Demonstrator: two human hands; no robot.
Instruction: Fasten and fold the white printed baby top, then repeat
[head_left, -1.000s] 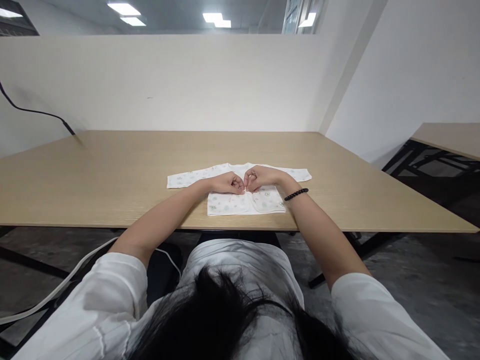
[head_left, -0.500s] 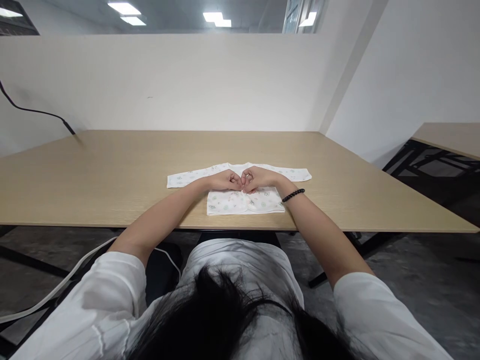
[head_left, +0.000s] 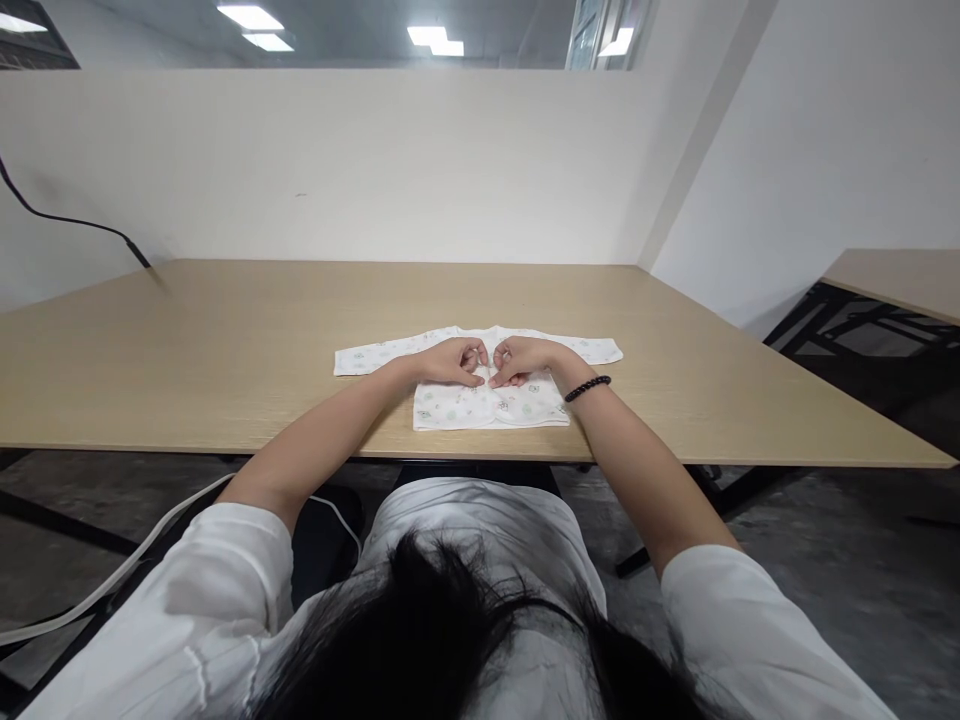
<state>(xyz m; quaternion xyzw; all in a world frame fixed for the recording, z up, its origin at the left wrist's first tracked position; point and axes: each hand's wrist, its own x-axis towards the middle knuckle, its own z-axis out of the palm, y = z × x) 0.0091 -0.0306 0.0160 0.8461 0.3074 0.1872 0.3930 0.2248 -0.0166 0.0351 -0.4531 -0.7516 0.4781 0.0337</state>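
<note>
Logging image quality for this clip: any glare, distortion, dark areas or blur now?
Head view: bright lights glare in the top pane; the table flares toward its near edge, likely lens stretch; the floor is dim; left hand and right hand look fairly sharp; the garment bears motifs too small to identify.

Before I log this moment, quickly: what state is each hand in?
Left hand: loosely open over the printed garment; no grip visible.
Right hand: loosely open, also over the garment; no grip visible.

Bright ceiling lights (head_left: 250, 17), dim floor (head_left: 847, 540)
</note>
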